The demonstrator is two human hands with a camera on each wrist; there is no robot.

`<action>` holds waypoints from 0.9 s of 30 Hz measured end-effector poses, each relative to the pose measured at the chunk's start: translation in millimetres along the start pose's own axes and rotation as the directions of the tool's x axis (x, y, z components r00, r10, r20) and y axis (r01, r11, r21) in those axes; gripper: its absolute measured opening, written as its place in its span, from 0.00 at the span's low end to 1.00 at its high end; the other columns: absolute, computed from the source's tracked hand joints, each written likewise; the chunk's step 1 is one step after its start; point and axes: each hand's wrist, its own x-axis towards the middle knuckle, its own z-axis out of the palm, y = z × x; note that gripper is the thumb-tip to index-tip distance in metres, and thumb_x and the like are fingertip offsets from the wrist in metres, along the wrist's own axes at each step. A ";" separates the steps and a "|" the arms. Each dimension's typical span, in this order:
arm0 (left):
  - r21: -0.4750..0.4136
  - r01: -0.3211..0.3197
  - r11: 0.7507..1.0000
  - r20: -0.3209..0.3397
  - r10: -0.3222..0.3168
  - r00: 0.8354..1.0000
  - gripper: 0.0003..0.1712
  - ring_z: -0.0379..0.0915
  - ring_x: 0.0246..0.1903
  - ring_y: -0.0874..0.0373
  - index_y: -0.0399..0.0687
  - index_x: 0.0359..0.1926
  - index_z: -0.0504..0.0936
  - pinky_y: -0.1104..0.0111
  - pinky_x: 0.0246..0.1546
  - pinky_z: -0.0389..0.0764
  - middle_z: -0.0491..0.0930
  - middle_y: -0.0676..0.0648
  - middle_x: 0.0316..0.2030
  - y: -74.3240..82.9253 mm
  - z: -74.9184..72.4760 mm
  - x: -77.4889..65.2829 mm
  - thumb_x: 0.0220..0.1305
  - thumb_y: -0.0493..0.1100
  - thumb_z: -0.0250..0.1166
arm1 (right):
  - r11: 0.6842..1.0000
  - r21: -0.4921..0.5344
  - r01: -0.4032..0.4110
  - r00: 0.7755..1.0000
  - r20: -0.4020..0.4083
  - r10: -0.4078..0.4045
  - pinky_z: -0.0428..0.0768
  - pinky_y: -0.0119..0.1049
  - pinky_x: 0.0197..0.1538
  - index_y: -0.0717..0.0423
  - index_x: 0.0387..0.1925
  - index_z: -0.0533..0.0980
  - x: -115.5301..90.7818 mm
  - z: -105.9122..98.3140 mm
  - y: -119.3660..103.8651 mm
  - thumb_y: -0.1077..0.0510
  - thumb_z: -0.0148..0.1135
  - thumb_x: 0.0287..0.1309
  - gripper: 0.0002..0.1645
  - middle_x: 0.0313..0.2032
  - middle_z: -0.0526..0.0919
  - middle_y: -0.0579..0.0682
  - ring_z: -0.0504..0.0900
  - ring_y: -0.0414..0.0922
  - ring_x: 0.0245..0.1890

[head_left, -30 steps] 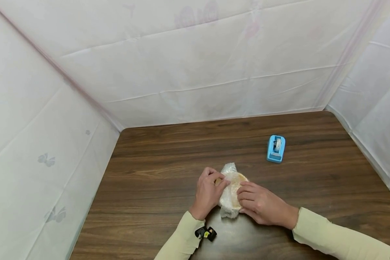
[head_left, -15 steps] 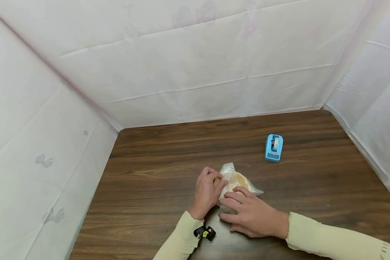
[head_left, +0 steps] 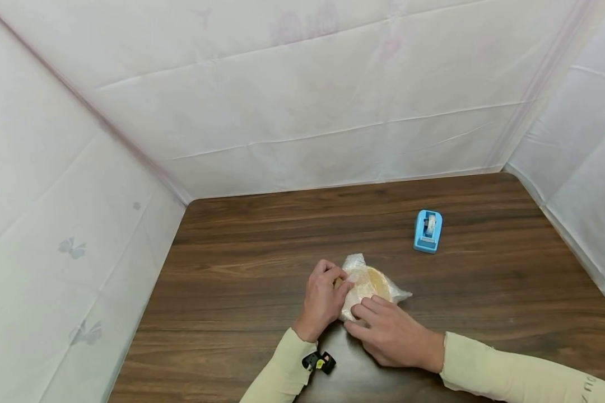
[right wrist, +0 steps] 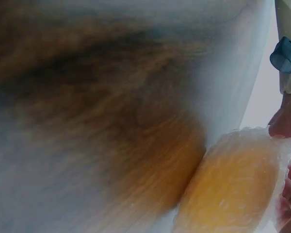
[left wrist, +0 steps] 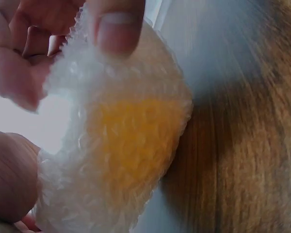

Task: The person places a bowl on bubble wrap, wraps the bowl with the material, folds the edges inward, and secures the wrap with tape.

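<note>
A round, pale yellow object [head_left: 378,282] lies in clear bubble wrap [head_left: 353,263] on the table, its kind blurred by the wrap. My left hand [head_left: 321,299] pinches the wrap on the left side with thumb and fingertips. At the near side, the curled fingers of my right hand [head_left: 393,334] hold the wrap's near end, covering that part from above. A pointed flap of wrap sticks out to the right. In the left wrist view, the orange-yellow content [left wrist: 136,141] shows through the bubbles. The right wrist view shows the wrapped bundle [right wrist: 228,194] low on the right.
A light blue tape dispenser [head_left: 428,231] with a roll of tape stands farther back on the right. The dark wooden table [head_left: 242,240] is enclosed by white sheeting [head_left: 292,112] at the back and both sides. A small black camera [head_left: 319,362] sits on the left wrist.
My right hand has moved from the bundle's right side to its near end, and its fingers have curled in. The wrap's right flap has come into view. My left hand keeps its place.
</note>
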 end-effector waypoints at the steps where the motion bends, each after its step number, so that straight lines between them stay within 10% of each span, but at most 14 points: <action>1: -0.002 -0.002 1.000 0.000 0.002 1.000 0.05 0.74 0.31 0.61 0.50 0.32 0.87 0.73 0.34 0.75 0.79 0.49 0.39 -0.1 0.2 0.0 0.63 0.42 0.76 | 1.000 0.010 -0.011 1.000 -0.001 0.011 0.71 0.35 0.39 0.47 0.43 0.81 -0.6 -0.7 0.1 0.55 0.40 0.77 0.20 0.37 0.78 0.44 0.70 0.41 0.33; 11: -0.007 -0.028 1.000 -0.011 0.028 1.000 0.05 0.73 0.30 0.61 0.48 0.32 0.88 0.73 0.33 0.75 0.79 0.48 0.38 -2.8 0.6 0.9 0.61 0.41 0.76 | 0.991 0.054 -0.121 0.989 -0.080 0.125 0.66 0.34 0.40 0.45 0.28 0.76 -13.6 -9.0 2.7 0.53 0.54 0.75 0.14 0.33 0.76 0.41 0.69 0.40 0.33; 21: -0.024 -0.026 0.999 -0.008 0.026 1.000 0.05 0.68 0.27 0.64 0.47 0.32 0.86 0.76 0.30 0.71 0.78 0.48 0.37 -3.9 1.5 1.4 0.61 0.39 0.76 | 0.924 0.257 -0.283 0.953 -0.034 0.301 0.66 0.28 0.50 0.47 0.37 0.78 -22.4 -12.5 3.2 0.62 0.64 0.68 0.06 0.38 0.76 0.38 0.71 0.35 0.40; 27: -0.025 -0.033 0.999 -0.008 0.033 0.999 0.05 0.68 0.27 0.64 0.47 0.31 0.86 0.75 0.30 0.71 0.78 0.48 0.37 -4.1 2.3 2.7 0.62 0.39 0.75 | 0.938 0.233 -0.256 0.957 -0.073 0.279 0.71 0.30 0.48 0.48 0.38 0.79 -20.2 -9.8 5.5 0.62 0.54 0.72 0.09 0.40 0.77 0.40 0.72 0.36 0.40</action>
